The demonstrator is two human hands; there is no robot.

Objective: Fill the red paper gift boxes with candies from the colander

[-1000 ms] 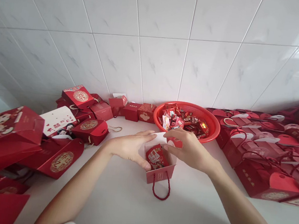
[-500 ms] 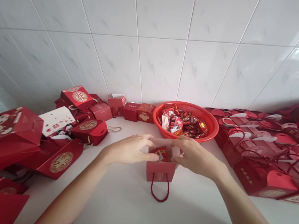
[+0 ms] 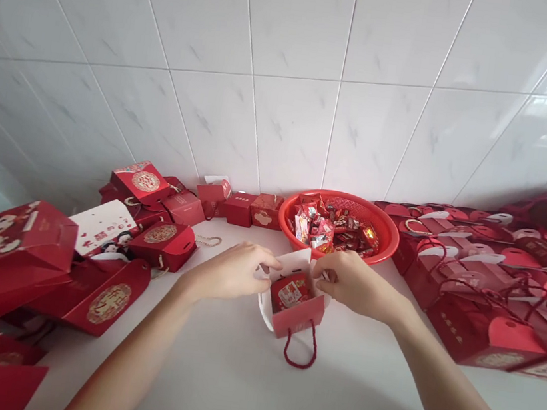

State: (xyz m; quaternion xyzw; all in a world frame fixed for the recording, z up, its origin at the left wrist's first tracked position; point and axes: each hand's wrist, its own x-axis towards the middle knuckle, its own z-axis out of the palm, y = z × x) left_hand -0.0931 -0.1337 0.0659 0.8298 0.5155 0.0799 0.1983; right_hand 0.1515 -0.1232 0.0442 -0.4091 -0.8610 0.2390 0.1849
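An open red box with a dark red cord handle stands on the white surface in front of me. Inside it lies a red packet with a pale printed label. The fingers of my left hand are apart at the box's upper left edge, with the thumb near the packet. My right hand pinches the flap at the box's right side. Just behind the box is a red plastic basket of wrapped candies.
Red boxes are piled on the left, some with cords. Smaller red boxes line the tiled wall. Rows of closed red boxes with cord handles fill the right side.
The box has turned and tilted slightly, so its packet and left white flap show more. My left fingers have drawn back a little to the left; my right fingers have closed on the right flap.
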